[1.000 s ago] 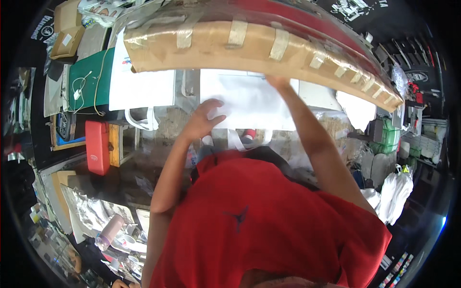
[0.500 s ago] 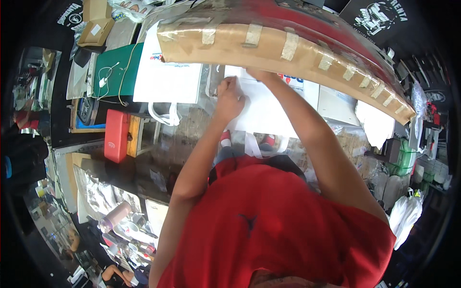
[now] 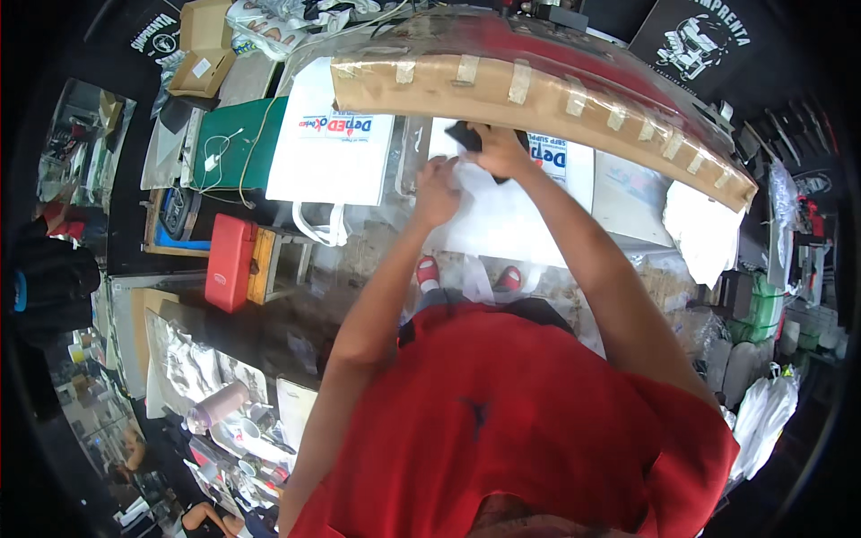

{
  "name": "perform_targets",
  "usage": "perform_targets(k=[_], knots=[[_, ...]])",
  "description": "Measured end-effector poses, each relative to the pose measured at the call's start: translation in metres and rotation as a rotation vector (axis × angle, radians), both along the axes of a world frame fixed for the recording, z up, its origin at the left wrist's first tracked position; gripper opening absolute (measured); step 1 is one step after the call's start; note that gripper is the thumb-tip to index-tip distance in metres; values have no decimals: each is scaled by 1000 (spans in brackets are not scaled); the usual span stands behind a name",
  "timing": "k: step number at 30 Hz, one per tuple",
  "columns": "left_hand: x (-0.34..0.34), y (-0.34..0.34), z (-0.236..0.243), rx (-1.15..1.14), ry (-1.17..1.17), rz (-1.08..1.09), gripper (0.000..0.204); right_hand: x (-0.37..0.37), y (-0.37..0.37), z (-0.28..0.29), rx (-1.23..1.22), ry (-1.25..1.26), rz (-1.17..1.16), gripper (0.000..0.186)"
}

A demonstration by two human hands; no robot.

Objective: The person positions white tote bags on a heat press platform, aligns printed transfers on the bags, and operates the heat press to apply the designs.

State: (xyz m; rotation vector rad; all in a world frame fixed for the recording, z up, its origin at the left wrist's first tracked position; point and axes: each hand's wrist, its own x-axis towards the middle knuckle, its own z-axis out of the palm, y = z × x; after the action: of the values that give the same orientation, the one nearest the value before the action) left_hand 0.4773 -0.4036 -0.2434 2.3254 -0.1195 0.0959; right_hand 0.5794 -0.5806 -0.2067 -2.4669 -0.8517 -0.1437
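Note:
A white bag (image 3: pixel 502 215) with blue and red print lies flat in front of me, its handles hanging over the near edge. My right hand (image 3: pixel 504 154) is closed on a flat black thing (image 3: pixel 463 136), whose kind I cannot make out, just above the bag. At the bag's left side, my left hand (image 3: pixel 437 193) has its fingers curled down against the white material; whether they pinch it is unclear. To the left rests another printed white bag (image 3: pixel 336 170), with its handle loop hanging down.
A press-like board edged in taped brown cardboard (image 3: pixel 538 99) overhangs the work area. Leftward are a green board (image 3: pixel 220 148) with a white cable and a red case (image 3: pixel 230 263). White cloth (image 3: pixel 704 229) hangs at the right. Behind me on the left stands a cluttered table with a tumbler (image 3: pixel 215 408).
My right hand has come out from under the cardboard edge, and the black thing now shows in it. My left hand stays near the same spot. The whole view has shifted slightly.

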Motion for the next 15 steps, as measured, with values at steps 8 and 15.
perform_targets(k=[8,15], knots=[[8,-1,-3,16,-99,-111,57,-22,-23,-23,-60,-193,-352,25],[-55,29,4,116,-200,49,55,-33,-188,-33,-8,-85,-1058,32]])
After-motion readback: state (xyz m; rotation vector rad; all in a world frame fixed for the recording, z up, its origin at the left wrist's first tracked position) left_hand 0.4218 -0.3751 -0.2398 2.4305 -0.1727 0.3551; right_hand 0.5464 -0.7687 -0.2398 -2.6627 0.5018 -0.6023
